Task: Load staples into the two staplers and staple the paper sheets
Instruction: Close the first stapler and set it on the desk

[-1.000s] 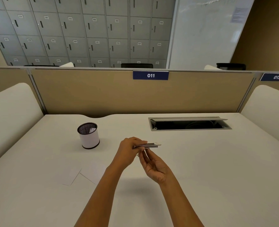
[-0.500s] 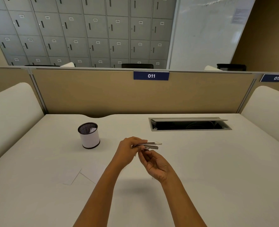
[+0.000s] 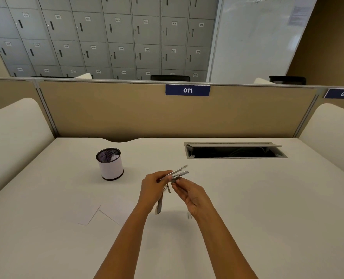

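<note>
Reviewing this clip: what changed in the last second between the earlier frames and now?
The stapler in the left hand has swung open: its front end tilts upward and a part now hangs down below the hand. The right hand keeps its fingertips at the stapler. The mesh cup and paper sheets have not moved.

Here's the desk (image 3: pixel 267 208), a pale cream top running back to a tan divider, with low padded screens either side. Back left stands a mesh pen cup (image 3: pixel 110 164), dark-rimmed, white-wrapped, upright, something white poking up inside. Nearer, on the left, lie the paper sheets (image 3: pixel 106 211), white on cream, flat, edges overlapping at an angle. Far right, set into the surface, there's a cable tray (image 3: pixel 234 151), flap up, dark inside. And a small staple strip (image 3: pixel 189 215) sits on the top just beside the right forearm.
</note>
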Available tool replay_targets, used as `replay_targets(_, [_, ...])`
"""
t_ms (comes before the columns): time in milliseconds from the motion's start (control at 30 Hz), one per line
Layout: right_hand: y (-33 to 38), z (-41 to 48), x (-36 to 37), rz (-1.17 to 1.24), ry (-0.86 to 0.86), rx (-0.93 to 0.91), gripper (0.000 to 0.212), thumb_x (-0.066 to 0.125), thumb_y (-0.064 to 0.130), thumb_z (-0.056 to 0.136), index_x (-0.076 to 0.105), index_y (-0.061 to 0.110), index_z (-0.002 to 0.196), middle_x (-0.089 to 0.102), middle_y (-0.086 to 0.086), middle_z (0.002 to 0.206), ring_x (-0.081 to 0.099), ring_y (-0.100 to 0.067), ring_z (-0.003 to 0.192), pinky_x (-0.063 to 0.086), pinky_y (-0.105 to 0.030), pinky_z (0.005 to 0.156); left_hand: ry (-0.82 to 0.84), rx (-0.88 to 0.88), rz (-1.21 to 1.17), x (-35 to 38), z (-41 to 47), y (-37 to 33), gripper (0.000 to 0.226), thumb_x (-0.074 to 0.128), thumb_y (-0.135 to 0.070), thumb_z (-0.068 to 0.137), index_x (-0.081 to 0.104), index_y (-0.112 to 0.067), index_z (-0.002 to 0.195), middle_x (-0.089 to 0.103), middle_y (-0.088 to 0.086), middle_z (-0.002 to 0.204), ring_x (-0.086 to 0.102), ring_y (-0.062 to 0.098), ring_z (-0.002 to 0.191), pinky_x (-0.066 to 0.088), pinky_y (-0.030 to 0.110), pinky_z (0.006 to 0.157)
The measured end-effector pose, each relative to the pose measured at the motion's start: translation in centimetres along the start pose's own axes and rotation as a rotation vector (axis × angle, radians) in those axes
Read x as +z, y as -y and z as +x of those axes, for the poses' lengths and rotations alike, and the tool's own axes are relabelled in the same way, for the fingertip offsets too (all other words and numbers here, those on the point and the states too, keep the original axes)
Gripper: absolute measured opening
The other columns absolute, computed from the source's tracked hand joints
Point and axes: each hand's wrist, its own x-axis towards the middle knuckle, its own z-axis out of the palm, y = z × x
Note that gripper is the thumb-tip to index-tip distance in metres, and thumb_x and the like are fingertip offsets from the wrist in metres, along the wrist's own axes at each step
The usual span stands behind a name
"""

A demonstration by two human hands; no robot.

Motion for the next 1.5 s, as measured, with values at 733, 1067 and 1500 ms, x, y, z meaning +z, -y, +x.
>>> replay_targets(733, [-0.9, 6.8, -2.2, -0.316, -0.372, -0.076, 0.015, 0.064, -0.009, 0.077, 0.069, 0.004, 0.076, 0.068, -0.012, 0.087, 0.065, -0.018, 0.072, 0.056, -0.015, 0.061, 0.193, -0.677, -0.667, 0.3, -0.1, 4.2, 0.043, 0.038, -0.028, 0.098, 0.051, 0.005, 0.122, 0.066, 0.012, 0.093, 0.056, 0.014, 0.068, 0.054, 0.019, 0.054])
replay_targets(1067, [-2.3, 8.8, -3.3, -0.715, -0.407, -0.223, 0.021, 0.065, -0.003, 0.077, 0.073, 0.005, 0.095, 0.071, -0.011, 0.106, 0.064, -0.025, 0.101, 0.051, -0.037, 0.095, 0.217, -0.655, -0.737, 0.5, 0.2, 3.8, 0.047, 0.040, -0.030, 0.097, 0.054, 0.009, 0.118, 0.066, 0.009, 0.083, 0.057, 0.013, 0.067, 0.054, 0.018, 0.056])
replay_targets(1500, [-2.6, 9.9, -4.0, -1.173, -0.259, -0.418, 0.026, 0.064, 0.009, 0.084, 0.066, 0.003, 0.109, 0.065, -0.015, 0.114, 0.060, -0.026, 0.105, 0.044, -0.027, 0.093, 0.185, -0.592, -0.520, 0.9, 0.2, 5.8, 0.031, 0.054, -0.045, 0.086, 0.063, -0.016, 0.089, 0.070, 0.006, 0.099, 0.062, 0.013, 0.079, 0.053, 0.020, 0.061])
